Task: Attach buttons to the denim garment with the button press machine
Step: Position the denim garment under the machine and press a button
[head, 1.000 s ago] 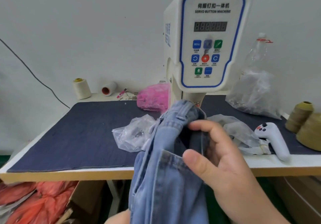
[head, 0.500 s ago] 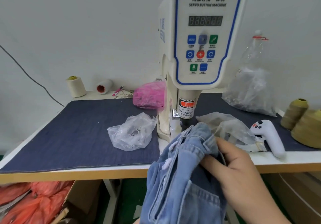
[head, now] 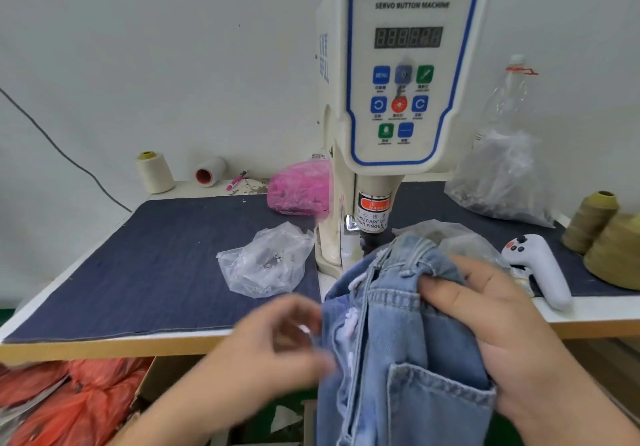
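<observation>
A light blue denim garment [head: 398, 341] hangs bunched in front of the table edge, its waistband lifted just below the press head of the white servo button machine [head: 398, 99]. My right hand [head: 491, 324] grips the waistband from the right, thumb over the fold. My left hand [head: 277, 348], blurred by motion, sits at the garment's left edge with fingers curled toward the cloth; whether it holds the cloth is unclear. A clear bag of small metal buttons [head: 270, 262] lies on the dark mat left of the machine.
A pink bag [head: 298, 186], a large clear bag [head: 502, 182] and a plastic bottle [head: 512, 92] stand at the back. A white handheld controller [head: 540, 269] and olive thread cones [head: 609, 237] sit at right. Cream thread spools [head: 154, 172] rest back left. Orange bags [head: 69, 400] lie under the table.
The garment has dropped from in front of the machine to just below the press head. My left hand has risen into view at the garment's left edge.
</observation>
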Action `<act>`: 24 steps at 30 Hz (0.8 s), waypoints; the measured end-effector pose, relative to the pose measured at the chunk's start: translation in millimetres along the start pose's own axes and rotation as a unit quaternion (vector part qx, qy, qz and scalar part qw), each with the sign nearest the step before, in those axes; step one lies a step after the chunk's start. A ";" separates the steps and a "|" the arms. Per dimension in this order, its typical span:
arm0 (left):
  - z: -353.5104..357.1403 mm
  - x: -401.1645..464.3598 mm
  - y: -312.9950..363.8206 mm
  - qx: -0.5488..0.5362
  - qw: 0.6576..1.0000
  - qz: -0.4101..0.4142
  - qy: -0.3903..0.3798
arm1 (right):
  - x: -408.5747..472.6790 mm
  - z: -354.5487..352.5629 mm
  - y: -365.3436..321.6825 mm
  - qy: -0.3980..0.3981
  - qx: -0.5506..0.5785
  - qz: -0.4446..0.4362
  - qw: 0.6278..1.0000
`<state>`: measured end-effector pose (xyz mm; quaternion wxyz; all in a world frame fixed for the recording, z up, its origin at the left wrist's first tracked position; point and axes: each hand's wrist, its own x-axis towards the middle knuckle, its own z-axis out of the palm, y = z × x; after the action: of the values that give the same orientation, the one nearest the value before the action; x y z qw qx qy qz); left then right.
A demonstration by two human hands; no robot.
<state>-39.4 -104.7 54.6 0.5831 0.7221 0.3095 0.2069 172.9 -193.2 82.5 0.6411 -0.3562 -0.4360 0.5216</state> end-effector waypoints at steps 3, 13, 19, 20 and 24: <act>-11.4 11.1 16.5 0.091 0.982 0.129 0.102 | -0.1 0.6 1.0 -0.041 -0.066 0.008 0.997; 12.4 23.6 40.1 0.037 0.976 0.175 -0.122 | -2.7 -6.2 -6.8 0.042 -0.377 -0.075 0.922; 9.3 26.0 49.8 0.080 0.981 0.177 0.011 | -0.9 -26.1 8.5 -0.008 -0.365 0.044 0.930; 10.3 27.5 51.1 0.073 0.981 0.179 0.031 | 1.0 -28.8 12.0 -0.039 -0.334 0.087 0.938; 7.0 35.3 45.5 0.045 0.986 0.146 0.064 | 3.0 -33.3 38.4 -0.121 -0.240 0.162 0.950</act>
<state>0.0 -91.2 94.9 0.4923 0.7706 0.2463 0.3211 190.3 -182.5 35.9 0.3861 -0.4995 -0.5587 0.5378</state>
